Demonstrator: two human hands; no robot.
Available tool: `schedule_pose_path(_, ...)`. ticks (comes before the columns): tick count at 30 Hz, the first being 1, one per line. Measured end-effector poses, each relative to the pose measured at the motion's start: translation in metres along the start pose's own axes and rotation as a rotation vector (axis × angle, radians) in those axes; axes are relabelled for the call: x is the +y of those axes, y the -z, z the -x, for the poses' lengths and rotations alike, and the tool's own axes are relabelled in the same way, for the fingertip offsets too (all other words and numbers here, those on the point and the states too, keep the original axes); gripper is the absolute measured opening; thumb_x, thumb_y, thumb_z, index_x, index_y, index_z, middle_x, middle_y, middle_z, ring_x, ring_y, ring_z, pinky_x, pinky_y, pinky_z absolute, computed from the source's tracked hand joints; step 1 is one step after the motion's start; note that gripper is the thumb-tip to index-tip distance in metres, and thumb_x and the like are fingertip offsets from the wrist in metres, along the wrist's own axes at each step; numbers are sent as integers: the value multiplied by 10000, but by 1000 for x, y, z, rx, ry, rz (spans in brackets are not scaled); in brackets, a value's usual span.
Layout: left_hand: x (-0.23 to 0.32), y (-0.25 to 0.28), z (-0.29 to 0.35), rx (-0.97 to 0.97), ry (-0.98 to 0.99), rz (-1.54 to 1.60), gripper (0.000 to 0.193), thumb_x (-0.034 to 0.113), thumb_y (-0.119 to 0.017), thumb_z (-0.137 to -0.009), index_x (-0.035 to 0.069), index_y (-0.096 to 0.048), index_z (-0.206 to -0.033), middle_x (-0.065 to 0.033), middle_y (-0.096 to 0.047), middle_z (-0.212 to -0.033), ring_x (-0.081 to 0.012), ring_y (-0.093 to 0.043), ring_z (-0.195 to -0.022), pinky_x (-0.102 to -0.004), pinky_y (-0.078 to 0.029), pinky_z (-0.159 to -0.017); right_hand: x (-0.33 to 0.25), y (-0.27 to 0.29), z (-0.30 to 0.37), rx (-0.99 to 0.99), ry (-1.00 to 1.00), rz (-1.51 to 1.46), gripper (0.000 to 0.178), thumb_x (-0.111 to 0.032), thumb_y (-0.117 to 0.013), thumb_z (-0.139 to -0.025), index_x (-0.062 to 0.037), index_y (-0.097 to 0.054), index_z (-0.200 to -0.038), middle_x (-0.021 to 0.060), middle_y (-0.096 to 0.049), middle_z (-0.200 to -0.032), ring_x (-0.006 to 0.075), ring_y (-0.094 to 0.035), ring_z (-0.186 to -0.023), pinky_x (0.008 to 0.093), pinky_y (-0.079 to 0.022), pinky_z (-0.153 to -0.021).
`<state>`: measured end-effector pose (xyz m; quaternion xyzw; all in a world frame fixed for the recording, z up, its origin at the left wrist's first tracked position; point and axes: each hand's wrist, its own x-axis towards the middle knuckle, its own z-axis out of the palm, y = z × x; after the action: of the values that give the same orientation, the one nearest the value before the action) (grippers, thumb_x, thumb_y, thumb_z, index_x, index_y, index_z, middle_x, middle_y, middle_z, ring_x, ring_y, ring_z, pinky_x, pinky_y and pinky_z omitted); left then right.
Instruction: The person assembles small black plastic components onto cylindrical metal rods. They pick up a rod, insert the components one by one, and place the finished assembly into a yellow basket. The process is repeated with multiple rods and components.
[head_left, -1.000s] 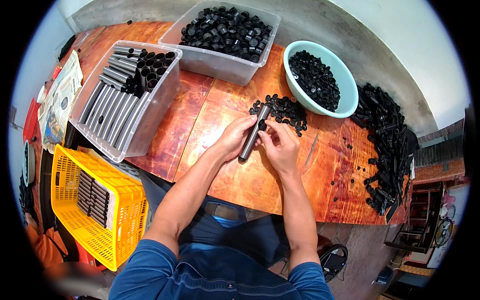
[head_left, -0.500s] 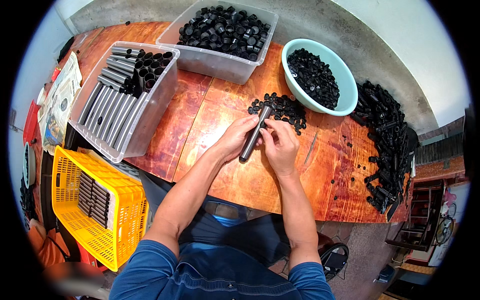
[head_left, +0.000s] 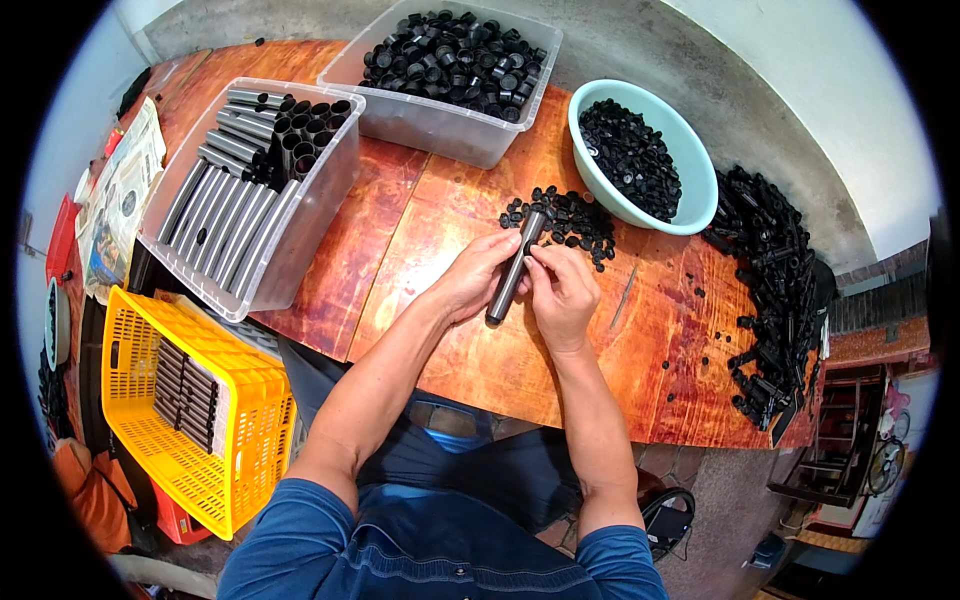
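Observation:
A dark grey metal tube (head_left: pixel 507 288) lies slantwise in my left hand (head_left: pixel 471 276), whose fingers wrap it from the left and below. My right hand (head_left: pixel 564 292) is closed in a pinch, thumb and fingertips against the tube's right side near its upper part. A small dark bit shows at those fingertips, but I cannot make out what it is. Just past the tube's far end, a loose pile of small black plugs (head_left: pixel 572 222) is spread on the wooden table (head_left: pixel 400 290).
At left stands a clear bin of metal tubes (head_left: pixel 288 262), with a yellow crate (head_left: pixel 255 440) holding more tubes below. Behind are a clear bin of black caps (head_left: pixel 440 130) and a pale blue bowl (head_left: pixel 697 200) of small black parts. Black parts (head_left: pixel 775 290) heap at right; a thin tool (head_left: pixel 625 295) lies nearby.
Almost nothing differs. The whole view has shifted slightly; both hands keep the same hold at the tube, with the right fingertips barely moved.

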<state>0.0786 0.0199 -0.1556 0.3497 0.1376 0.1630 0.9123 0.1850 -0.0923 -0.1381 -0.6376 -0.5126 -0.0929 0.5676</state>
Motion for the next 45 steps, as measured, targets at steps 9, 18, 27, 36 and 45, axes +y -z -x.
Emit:
schedule_pose_path(9,3,-4,3,24,9,-61,309,329,-526,-1117,51,-633,-1199,-34,-676,-894,-111,-665,-714,-248,-571,-674,5,-2,6,-35,12,3,132,99,-757,-856,37,-762,-972,142,-728,-966,191,-719,-831,291,-581,-698)
schedule_pose_path(18,-3,2,2,32,-10,-25,369,306,-512,-1107,10,-619,-1300,-57,-670,-824,-134,-625,-638,-286,-507,-560,4,-1,0,-13,-439,-475,197,40,-717,-940,11,-678,-1131,48,-702,-968,67,-642,-745,227,-533,-618)
schedule_pose_path(27,2,-4,4,136,-23,-53,395,326,-461,-1105,-18,-593,-1248,-62,-629,-764,-138,-584,-556,-272,-482,-488,18,1,4,-43,-410,-261,138,-22,-759,-927,-13,-720,-1059,6,-697,-941,43,-585,-720,213,-483,-615)
schedule_pose_path(36,1,0,9,107,-53,-64,349,279,-508,-1099,-27,-594,-1244,-64,-638,-753,-127,-582,-499,-256,-477,-438,13,3,0,-34,-479,-327,151,-29,-740,-944,-10,-712,-1092,8,-687,-946,39,-579,-738,209,-478,-638)
schedule_pose_path(45,2,-20,16,140,-626,-1168,289,182,-567,-1026,3,-591,-1252,-206,-713,-988,-353,-723,-778,-437,-565,-693,18,15,-9,-153,-598,-540,244,-101,-700,-991,18,-674,-1203,38,-687,-1023,68,-616,-881,225,-504,-744)
